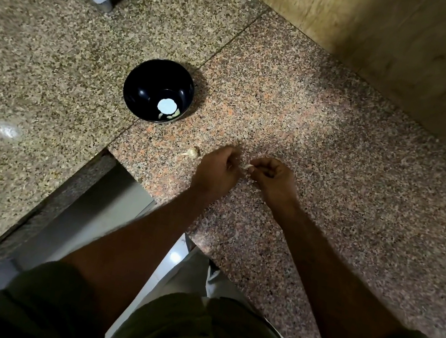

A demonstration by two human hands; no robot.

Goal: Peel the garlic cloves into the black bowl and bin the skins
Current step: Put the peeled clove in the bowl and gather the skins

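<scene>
Right hand (pixel 269 180) pinches a small pale garlic clove (pixel 247 167) above the surface (pixel 334 157), left hand (pixel 220 168) curled beside it, grip unclear; clove likely light, firm, slick once bared, skin papery, best nipped at the tip; black bowl (pixel 146 89) well apart.

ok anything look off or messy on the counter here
Nothing stands out. A few bits of garlic skin lie on the counter under the hands, and one garlic piece sits loose beside the left hand.
</scene>
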